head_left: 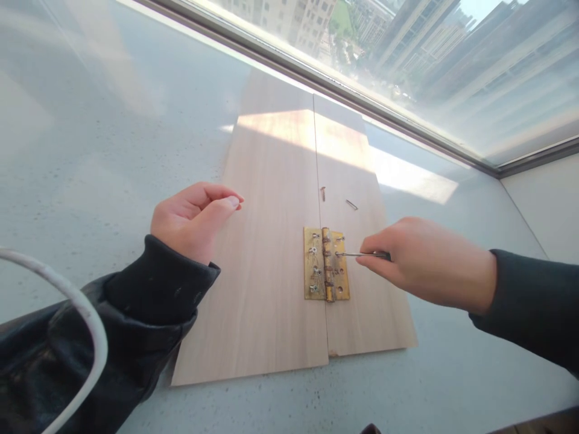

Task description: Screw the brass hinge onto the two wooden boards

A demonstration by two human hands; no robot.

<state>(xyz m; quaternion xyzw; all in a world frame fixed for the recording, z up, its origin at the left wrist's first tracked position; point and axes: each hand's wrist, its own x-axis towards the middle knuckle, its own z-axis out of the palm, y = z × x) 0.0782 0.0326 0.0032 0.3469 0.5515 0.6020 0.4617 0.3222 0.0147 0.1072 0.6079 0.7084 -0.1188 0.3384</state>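
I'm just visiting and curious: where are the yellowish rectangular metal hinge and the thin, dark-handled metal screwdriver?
Yellowish rectangular metal hinge [328,265]: head view, on its central barrel.
Thin, dark-handled metal screwdriver [355,254]: head view, on its slim shaft.

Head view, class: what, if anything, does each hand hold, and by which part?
The right hand holds a screwdriver by its dark handle. The left hand is pinched, but no held thing shows.

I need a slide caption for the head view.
Right hand holds a screwdriver at a hinge bridging two wooden boards.
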